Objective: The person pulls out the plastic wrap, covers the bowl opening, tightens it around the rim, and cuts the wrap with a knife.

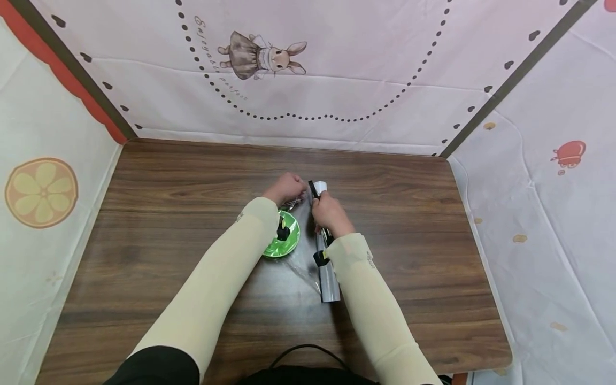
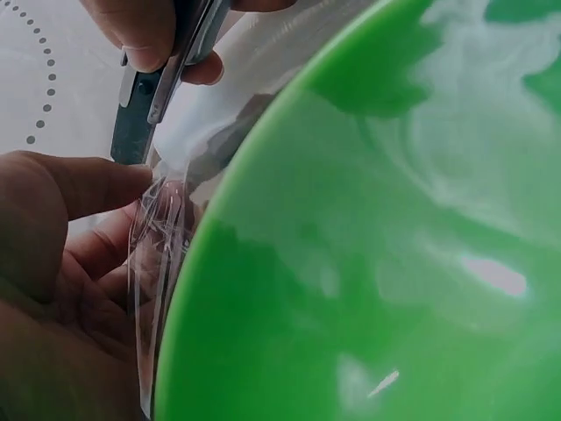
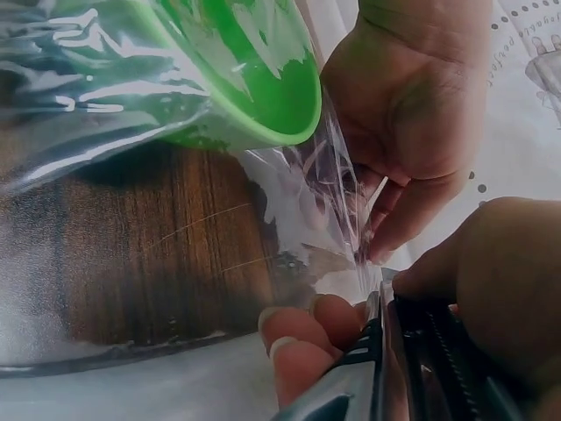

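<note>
Head view, from the left: an orange-slice print [image 1: 41, 192] marks the left wall [image 1: 29, 289], beside the brown wood-look table [image 1: 192, 176]. A pale left sleeve [image 1: 212, 267] rises from the lower left to the centre, where the left hand [image 1: 289, 188] pinches a gathered edge of clear film [image 2: 158, 263] between thumb and fingers. On the far wall, upper left of centre, is a rabbit print [image 1: 262, 56]. The green bowl [image 1: 287, 246] sits at the centre of the frame, partly behind that sleeve. Just right of it, the film roll [image 1: 329, 283] lies lengthwise on the table, its white end uppermost. Over the roll's upper part, the right hand [image 1: 329, 211] grips a cutter [image 1: 314, 190], fingers curled round it. The right sleeve [image 1: 380, 299] runs to the lower right; the right wall [image 1: 544, 224] bears a red print [image 1: 570, 154].

Left wrist view: the left hand is at lower left with the film, the cutter's dark tip just beside its thumb at upper left, and the bowl fills the right.

Right wrist view: the bowl stands tilted-looking at upper left behind film, the left hand is at upper right, and film meets the cutter at lower centre.
</note>
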Motion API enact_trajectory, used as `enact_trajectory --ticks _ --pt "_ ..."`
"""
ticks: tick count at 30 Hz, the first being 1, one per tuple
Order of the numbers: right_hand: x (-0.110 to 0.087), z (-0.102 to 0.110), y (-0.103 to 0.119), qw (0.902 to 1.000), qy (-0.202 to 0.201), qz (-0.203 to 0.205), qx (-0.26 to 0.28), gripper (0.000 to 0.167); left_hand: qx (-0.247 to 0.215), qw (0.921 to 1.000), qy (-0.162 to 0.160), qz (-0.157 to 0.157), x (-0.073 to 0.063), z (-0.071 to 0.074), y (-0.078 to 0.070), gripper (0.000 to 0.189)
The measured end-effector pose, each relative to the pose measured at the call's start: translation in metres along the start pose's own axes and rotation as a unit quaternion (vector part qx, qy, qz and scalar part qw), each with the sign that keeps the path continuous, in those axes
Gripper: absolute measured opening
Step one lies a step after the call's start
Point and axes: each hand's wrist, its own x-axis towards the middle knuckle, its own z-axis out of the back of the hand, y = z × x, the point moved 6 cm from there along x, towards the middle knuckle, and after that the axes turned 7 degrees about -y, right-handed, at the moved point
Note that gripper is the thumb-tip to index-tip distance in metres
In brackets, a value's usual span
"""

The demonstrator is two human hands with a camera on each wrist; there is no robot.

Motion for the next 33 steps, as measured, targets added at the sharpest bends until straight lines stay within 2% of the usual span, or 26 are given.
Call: enact_trajectory --ticks 7,11,15,18,22,26,33 --pt "0.002 0.0 -0.002 1.0 0.0 -0.004 -0.003 0.027 0.005 0.9999 -0.009 -0.008 -0.002 0.0 -0.005 0.023" --pt "0.003 0.0 -0.002 0.9998 0.003 -0.013 -0.013 0.026 0.063 0.9973 -0.021 -0.031 -0.003 0.001 -0.011 0.023" --pt "0.003 0.001 0.0 0.9995 -0.001 -0.008 -0.032 0.027 0.133 0.9881 -0.033 -0.07 -0.006 0.003 -0.02 0.023" --pt "0.003 0.001 0.003 0.9988 -0.006 0.001 -0.05 0.03 0.156 0.9834 -0.037 -0.086 -0.007 0.004 -0.023 0.022" --pt "0.003 0.001 0.005 0.9977 -0.006 0.011 -0.066 0.032 0.147 0.9852 -0.038 -0.08 -0.007 0.004 -0.021 0.019" --pt "0.003 0.002 0.005 0.9982 0.006 0.005 -0.059 0.032 0.131 0.9882 -0.038 -0.07 -0.008 0.005 -0.017 0.018" --pt "0.002 0.008 0.005 0.9986 0.015 -0.015 -0.048 0.038 0.141 0.9851 -0.051 -0.084 -0.009 0.006 -0.013 0.018"
